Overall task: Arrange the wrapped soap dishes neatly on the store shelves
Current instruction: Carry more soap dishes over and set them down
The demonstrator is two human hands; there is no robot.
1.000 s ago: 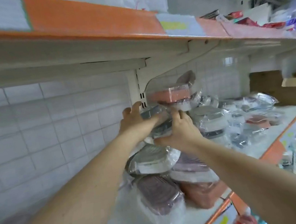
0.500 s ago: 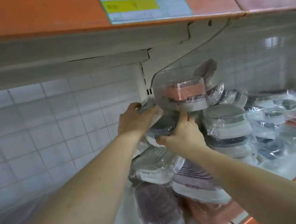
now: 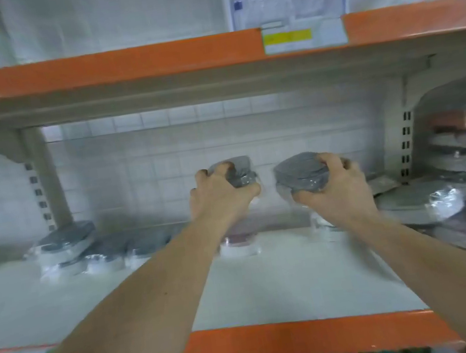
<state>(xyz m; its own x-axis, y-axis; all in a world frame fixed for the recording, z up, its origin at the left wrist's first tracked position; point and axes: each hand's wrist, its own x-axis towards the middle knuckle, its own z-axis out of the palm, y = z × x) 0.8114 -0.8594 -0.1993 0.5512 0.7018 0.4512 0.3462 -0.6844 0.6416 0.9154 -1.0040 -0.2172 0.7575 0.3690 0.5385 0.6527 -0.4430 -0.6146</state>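
My left hand (image 3: 218,198) grips a grey wrapped soap dish (image 3: 240,172) held up above the white shelf (image 3: 287,283). My right hand (image 3: 335,188) grips a second grey wrapped soap dish (image 3: 301,173) beside it, at about the same height. Both dishes hang in the air in front of the tiled back wall. Below my hands a wrapped dish with a dark red top (image 3: 238,243) lies on the shelf. At the left, several grey-and-white wrapped dishes (image 3: 67,246) lie in a row, one stacked on others.
A pile of wrapped dishes (image 3: 449,174) fills the right bay past the slotted upright (image 3: 406,147). The upper shelf's orange edge (image 3: 118,65) with a price label (image 3: 303,36) runs overhead. The lower shelf's orange front edge (image 3: 295,340) is near me.
The view has swung left from the pile to the open bay. Both hands left the pile and each now carries one grey wrapped dish in front of the back wall.
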